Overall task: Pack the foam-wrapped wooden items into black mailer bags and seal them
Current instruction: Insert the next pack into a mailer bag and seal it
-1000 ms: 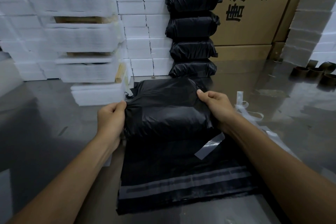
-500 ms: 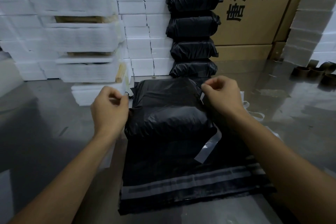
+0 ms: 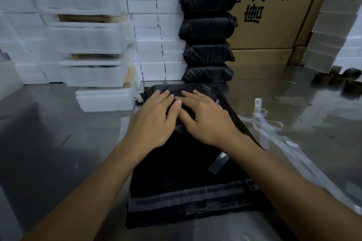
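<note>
Steel table (image 3: 49, 152) — flat hands (image 3: 154, 121) atop mailer bag (image 3: 188, 172)

- left hand (image 3: 154, 123) and right hand (image 3: 205, 121) flat, fingers straight, pressing packed black mailer bag (image 3: 195, 172) on steel table (image 3: 49, 152)
- four sealed black parcels (image 3: 208, 31) stacked behind
- foam-wrapped items (image 3: 78, 45) piled left

hands hiding parcel top (image 3: 176, 89), carton print (image 3: 256, 0) cropped, foam stacks (image 3: 78, 35) blurred

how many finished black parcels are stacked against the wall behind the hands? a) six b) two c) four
c, four sealed black parcels stand piled one on another behind the left hand and the right hand, which press flat on the bag being packed.
</note>
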Available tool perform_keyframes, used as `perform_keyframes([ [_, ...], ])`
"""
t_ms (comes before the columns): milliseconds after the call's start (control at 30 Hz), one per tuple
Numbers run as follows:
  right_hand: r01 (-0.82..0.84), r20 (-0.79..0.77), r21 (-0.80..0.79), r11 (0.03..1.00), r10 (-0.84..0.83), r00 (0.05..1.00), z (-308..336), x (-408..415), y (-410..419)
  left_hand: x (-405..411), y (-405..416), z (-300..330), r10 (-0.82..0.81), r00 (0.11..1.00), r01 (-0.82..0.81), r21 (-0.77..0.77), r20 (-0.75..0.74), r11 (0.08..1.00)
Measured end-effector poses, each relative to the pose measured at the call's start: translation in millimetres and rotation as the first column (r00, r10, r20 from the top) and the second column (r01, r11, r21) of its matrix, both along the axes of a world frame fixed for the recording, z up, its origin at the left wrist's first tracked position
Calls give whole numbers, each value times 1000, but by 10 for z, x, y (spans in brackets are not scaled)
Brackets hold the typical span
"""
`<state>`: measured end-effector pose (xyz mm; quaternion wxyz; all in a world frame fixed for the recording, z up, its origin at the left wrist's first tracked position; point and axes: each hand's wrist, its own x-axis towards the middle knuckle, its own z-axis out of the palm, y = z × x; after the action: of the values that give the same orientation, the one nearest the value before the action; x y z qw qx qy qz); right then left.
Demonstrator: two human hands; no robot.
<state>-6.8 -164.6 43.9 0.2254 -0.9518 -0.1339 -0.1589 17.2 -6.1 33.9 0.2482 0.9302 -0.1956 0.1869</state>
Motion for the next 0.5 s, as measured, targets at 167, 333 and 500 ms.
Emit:
perform_keyframes([
  [167, 124, 80, 8, 992, -125, 989, -87, -34, 69, -4, 6, -51, 65, 998, -66, -84, -21, 994],
  [333, 220, 92, 122, 968, -232, 968, -158, -76, 56, -22, 44, -119, 106, 991, -124, -290, -80, 949],
  [500, 198, 79, 261, 945, -225, 971, -237, -131, 3, -63, 77, -214, 121, 977, -192, -466, -177, 864],
])
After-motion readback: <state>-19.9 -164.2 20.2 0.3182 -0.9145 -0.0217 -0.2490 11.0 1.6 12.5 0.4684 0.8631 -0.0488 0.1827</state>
